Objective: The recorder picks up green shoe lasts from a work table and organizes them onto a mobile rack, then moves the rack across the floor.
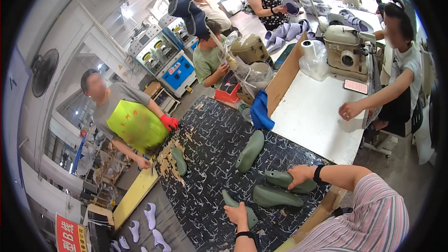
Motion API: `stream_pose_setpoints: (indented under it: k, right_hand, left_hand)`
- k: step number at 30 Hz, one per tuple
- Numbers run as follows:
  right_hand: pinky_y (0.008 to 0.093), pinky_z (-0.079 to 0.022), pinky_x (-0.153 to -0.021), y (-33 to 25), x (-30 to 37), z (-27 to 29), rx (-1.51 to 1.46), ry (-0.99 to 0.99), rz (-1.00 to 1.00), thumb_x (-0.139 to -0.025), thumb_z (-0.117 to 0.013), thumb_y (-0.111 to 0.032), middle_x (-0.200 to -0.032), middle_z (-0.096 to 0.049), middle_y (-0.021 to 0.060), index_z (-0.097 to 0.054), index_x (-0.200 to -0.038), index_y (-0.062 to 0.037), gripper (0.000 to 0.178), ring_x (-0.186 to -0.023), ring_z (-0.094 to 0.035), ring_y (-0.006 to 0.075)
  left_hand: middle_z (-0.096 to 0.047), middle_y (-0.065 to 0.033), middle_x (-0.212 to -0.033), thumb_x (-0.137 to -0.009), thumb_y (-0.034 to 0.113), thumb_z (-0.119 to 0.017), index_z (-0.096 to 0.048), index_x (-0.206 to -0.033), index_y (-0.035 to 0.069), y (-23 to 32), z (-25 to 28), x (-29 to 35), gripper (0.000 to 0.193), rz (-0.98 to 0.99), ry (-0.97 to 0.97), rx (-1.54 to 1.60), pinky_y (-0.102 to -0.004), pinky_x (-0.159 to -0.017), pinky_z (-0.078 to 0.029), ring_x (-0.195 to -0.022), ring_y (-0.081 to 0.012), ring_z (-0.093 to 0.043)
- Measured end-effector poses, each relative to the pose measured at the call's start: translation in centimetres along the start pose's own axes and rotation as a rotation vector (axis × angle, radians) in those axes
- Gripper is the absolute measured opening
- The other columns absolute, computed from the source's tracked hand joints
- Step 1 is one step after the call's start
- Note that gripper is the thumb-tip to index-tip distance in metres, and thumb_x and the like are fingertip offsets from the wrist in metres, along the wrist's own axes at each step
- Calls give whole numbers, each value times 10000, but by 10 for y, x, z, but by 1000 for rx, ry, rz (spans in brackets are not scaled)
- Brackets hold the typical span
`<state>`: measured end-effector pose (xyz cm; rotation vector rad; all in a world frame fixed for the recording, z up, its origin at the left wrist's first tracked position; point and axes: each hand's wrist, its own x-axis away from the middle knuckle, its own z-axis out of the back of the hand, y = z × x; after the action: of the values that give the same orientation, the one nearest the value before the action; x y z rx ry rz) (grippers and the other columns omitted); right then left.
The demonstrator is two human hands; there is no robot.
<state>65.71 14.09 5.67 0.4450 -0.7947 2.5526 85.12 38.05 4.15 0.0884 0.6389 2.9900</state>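
My left hand [237, 216] grips a dark green shoe last [252, 219] near the front edge of a black table with a white line pattern [210, 172]. To the right, my right hand [301, 176] has its fingers around another green shoe last [275, 177], which lies on the table. Between the two hands rests a third green last [277, 197], touched by neither. Farther off stands a further green last [250, 151], and one more [179, 160] lies on the left side among worn tan patches. My fingers cover part of both held lasts.
A blue cloth [261, 112] hangs at the table's far corner. Beyond it is a white worktable [317, 116] with a sewing machine [346, 51] and a seated person. Someone in a yellow-green apron [137, 123] stands left. Pale lilac shoe uppers [149, 215] lie lower left.
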Motion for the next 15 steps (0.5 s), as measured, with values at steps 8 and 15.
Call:
stream_pose_setpoints:
  k: [8,15]
  right_hand:
    - [411,-445,-831,5,10,-23,2,185,30,-614,-637,-622,-1002,-559,209,-533,-1025,10,762,-953,-547,355]
    - [397,-447,-821,18,3,-15,28,121,92,-637,-671,-553,-976,-569,216,-518,-1052,25,728,-937,-558,332]
  left_hand:
    - [-489,-242,-1011,-623,319,-688,-380,-1012,-36,0,4,0,610,-62,-38,-10,-461,-787,-454,-927,-391,-527]
    - [-497,-229,-977,-626,336,-678,-393,-988,-22,1,6,2,583,-91,-28,-33,-448,-781,-455,-909,-382,-529]
